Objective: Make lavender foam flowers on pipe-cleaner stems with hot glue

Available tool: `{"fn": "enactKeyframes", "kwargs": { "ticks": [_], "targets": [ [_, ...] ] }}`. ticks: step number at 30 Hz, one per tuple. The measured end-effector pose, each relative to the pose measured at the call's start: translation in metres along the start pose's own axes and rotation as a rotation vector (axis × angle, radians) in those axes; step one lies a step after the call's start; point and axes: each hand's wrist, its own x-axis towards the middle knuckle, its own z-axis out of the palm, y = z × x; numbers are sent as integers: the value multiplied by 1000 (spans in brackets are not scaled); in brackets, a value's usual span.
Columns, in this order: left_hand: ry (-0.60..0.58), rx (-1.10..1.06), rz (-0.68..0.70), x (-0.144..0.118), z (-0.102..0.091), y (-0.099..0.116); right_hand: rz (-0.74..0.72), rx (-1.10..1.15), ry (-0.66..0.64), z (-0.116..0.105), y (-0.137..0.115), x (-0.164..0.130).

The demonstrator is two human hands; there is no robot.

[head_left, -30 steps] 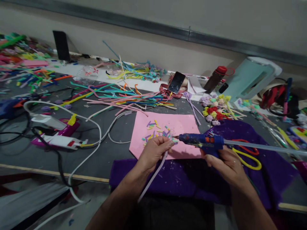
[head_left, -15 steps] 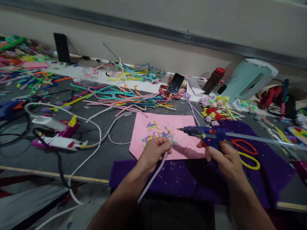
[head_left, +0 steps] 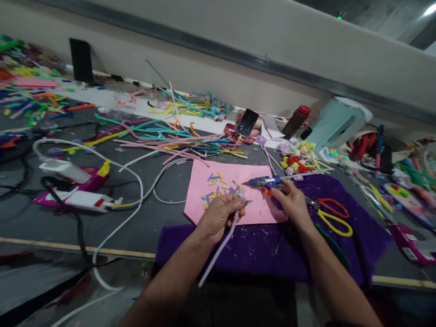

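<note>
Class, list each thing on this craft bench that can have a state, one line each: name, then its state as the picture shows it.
left hand: closed around the lilac pipe cleaner
lilac pipe cleaner: held, tail hanging towards the person
right hand: gripping the glue gun
glue gun: nozzle pointing left over the pink sheet
pink sheet: flat, strewn with small cut pieces
scissors: lying on the purple cloth, untouched
phone: propped up, screen dark
bottle: capped

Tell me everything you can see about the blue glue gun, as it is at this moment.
The glue gun is small, with a blue, plastic-looking body and an orange trigger part. A pale glue stick sticks out of its back. It lies nearly level, its nozzle pointing left over the pink sheet, near the small coloured pieces. The right hand grips its handle; the left hand does not touch it.
</note>
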Motion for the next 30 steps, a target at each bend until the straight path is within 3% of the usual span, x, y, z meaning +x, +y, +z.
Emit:
{"fn": "enactKeyframes", "kwargs": {
  "ticks": [3,5,9,12,20,30],
  "targets": [
    [-32,-15,-9,0,-1,-1,-114,-281,108,-6,-8,-7],
    [-42,-23,-19,-1,-1,-1,-254,-298,177,-14,-25,-19],
    [-59,-31,-29,-2,1,-1,-471,78,-127,-25,-65,-40],
    [-75,-43,-27,-2,1,-1,-551,189,-272,-23,-82,-43],
    [-80,-51,-35,-2,1,-1,-628,156,-339,-9,-80,-39],
    [-122,111,-101,-3,-1,2,-765,93,-393,-31,-72,-9]
  ]
}}
